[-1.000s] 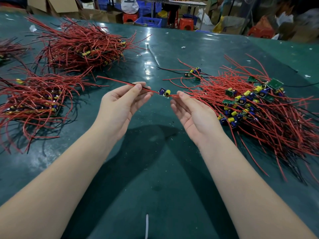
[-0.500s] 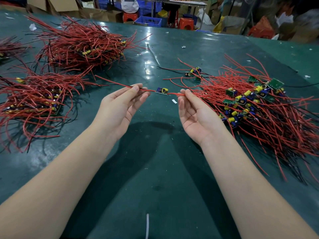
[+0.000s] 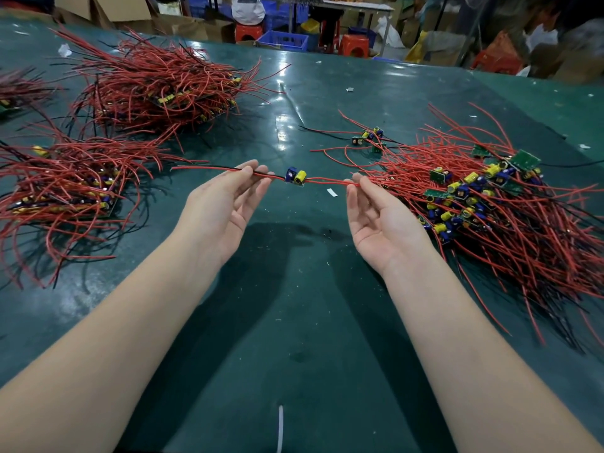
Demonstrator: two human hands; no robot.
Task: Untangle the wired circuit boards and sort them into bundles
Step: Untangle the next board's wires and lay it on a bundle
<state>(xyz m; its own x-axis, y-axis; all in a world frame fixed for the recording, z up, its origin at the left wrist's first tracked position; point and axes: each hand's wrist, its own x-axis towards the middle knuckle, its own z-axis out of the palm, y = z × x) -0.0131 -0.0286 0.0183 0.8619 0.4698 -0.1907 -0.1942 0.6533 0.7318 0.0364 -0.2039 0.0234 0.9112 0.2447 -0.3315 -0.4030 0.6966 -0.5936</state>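
Note:
A small circuit board (image 3: 295,176) with a blue part and a yellow capacitor hangs above the green table between my hands. My left hand (image 3: 222,204) pinches its red and black wires at the fingertips, palm up. My right hand (image 3: 379,217) pinches the red wires on the board's other side. A tangled heap of wired boards (image 3: 483,197) lies right of my right hand. Sorted bundles lie at the left (image 3: 65,191) and far left (image 3: 157,89).
A few loose boards (image 3: 367,138) with wires lie beyond my right hand. Part of another bundle (image 3: 16,93) shows at the left edge. Small white scraps (image 3: 332,192) dot the green table (image 3: 294,322). Crates, stools and boxes stand behind the table's far edge.
My hands have drawn apart, stretching the board's wires out straight between them. The right hand moved right, toward the tangled heap. The board rose slightly.

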